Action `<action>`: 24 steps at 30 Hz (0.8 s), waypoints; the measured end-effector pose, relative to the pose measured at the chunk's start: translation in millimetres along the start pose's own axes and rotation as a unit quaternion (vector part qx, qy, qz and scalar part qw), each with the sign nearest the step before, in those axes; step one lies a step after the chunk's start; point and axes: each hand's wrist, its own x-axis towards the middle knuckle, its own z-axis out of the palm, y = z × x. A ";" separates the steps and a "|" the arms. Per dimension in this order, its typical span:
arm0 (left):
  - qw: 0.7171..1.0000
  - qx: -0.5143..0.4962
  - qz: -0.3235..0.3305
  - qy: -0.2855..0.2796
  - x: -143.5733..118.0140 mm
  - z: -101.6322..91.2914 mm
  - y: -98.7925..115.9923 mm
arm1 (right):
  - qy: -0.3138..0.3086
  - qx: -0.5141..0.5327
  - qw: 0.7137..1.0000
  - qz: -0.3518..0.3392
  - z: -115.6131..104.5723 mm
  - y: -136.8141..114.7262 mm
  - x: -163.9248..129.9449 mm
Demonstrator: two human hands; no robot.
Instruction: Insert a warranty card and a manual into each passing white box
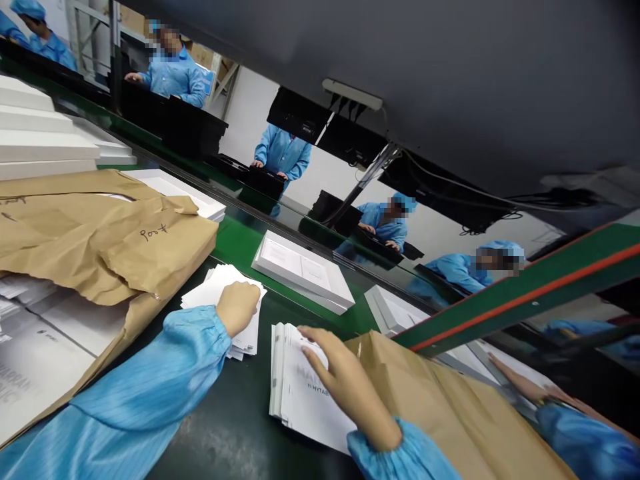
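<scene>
1. The person's left hand is curled, fingers folded, over a stack of white leaflets on the dark table; whether it grips a sheet cannot be told.
2. The right hand is loosely open, fingers apart, over the booklet stack, right of the leaflets; no firm grip shows.
3. The top booklet's print is partly covered: "MA" and, below, "HYTAB" can be read.
4. At left, a torn kraft paper bag bears dark handwriting, hard to read; large grey letters show on papers inside.
</scene>
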 end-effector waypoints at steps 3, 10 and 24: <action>1.000 0.012 0.011 0.009 0.0 -0.2 2.5 | -0.010 0.035 0.999 0.002 19.5 1.4 -16.9; 1.000 0.020 -0.003 0.023 2.9 2.3 8.7 | -0.010 0.046 0.999 0.021 25.0 8.0 -27.3; 0.945 -0.199 -0.105 0.239 -1.7 -69.1 -33.2 | -0.145 -0.223 0.964 0.011 14.6 -7.4 -56.8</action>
